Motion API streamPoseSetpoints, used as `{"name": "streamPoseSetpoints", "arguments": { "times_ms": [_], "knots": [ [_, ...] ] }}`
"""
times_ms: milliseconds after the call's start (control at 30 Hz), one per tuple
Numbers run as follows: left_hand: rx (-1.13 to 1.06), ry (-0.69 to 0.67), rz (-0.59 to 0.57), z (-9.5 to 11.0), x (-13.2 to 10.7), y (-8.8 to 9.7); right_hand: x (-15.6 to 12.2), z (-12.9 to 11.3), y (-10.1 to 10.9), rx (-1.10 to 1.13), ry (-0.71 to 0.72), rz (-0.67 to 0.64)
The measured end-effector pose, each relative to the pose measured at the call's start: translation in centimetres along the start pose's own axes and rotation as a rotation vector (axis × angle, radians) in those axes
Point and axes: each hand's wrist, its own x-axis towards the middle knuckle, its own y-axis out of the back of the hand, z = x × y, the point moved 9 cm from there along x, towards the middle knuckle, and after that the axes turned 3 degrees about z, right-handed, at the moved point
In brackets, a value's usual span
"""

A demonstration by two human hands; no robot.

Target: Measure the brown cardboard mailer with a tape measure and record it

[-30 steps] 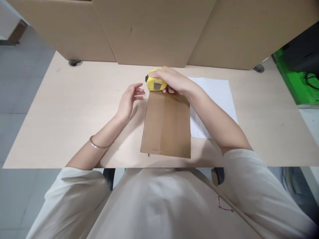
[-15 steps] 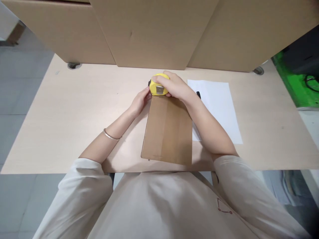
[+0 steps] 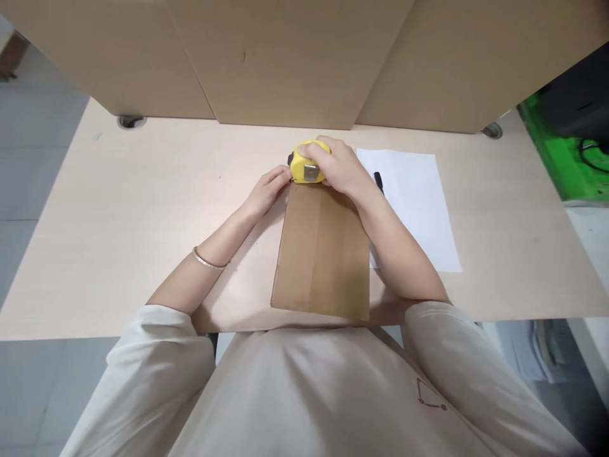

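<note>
My right hand grips a yellow tape measure with a metal clip on its side, the thumb lying on top. The case rests at the far edge of a brown cardboard piece, by its far left corner. My left hand has its fingers pressed together at the front of the case, beside a small dark tip at that corner. What those fingertips pinch, if anything, is too small to make out. No length of blade shows.
A white paper sheet lies on the pale table, right of the cardboard. On it is a black pen, partly behind my right forearm. Large cardboard panels stand along the back. A green surface with dark equipment is at right.
The tape measure and my right hand have shifted slightly right relative to the cardboard corner. My left fingertips now sit at the front of the case. The whole view has shifted a little.
</note>
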Motion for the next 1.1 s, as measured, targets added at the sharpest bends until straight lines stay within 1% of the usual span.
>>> {"name": "streamPoseSetpoints", "arguments": {
  "times_ms": [167, 267, 300, 367, 500, 567, 633, 700, 767, 933, 1000, 1100],
  "knots": [
    [-0.014, -0.004, -0.031, 1.0, -0.4, -0.3, -0.3, 0.8, 0.5, 0.02, -0.021, -0.03],
    [0.008, 0.001, -0.055, 1.4, -0.5, -0.6, -0.8, 1.7, 2.0, 0.048, -0.075, -0.011],
    [0.011, 0.001, -0.057, 1.4, -0.5, -0.6, -1.1, 2.1, 2.9, 0.064, -0.098, 0.001],
    [0.016, 0.003, -0.054, 1.5, -0.6, -0.5, -1.8, 3.1, 5.3, 0.095, -0.148, 0.027],
    [0.013, 0.008, -0.042, 1.4, -0.6, -0.4, -4.3, 6.2, 11.3, 0.119, -0.224, 0.04],
    [0.001, 0.016, -0.045, 1.3, -0.5, -0.4, -5.7, 8.0, 14.3, 0.121, -0.26, 0.099],
    [-0.014, 0.024, -0.05, 1.3, -0.5, -0.5, -6.9, 10.0, 16.2, 0.117, -0.327, 0.17],
    [-0.029, 0.031, -0.051, 1.2, -0.5, -0.5, -7.7, 11.4, 16.7, 0.11, -0.388, 0.214],
    [-0.048, 0.04, -0.05, 1.1, -0.5, -0.5, -7.6, 11.8, 16.1, 0.112, -0.396, 0.224],
    [-0.09, 0.061, -0.064, 1.1, -0.8, -0.4, -6.1, 10.1, 13.5, 0.126, -0.311, 0.147],
    [-0.097, 0.059, -0.074, 1.3, -0.9, -0.4, -5.8, 9.7, 13.2, 0.093, -0.302, 0.144],
    [-0.092, 0.052, -0.076, 1.7, -1.2, -0.4, -5.6, 9.7, 13.4, 0.061, -0.307, 0.156]
  ]
}}
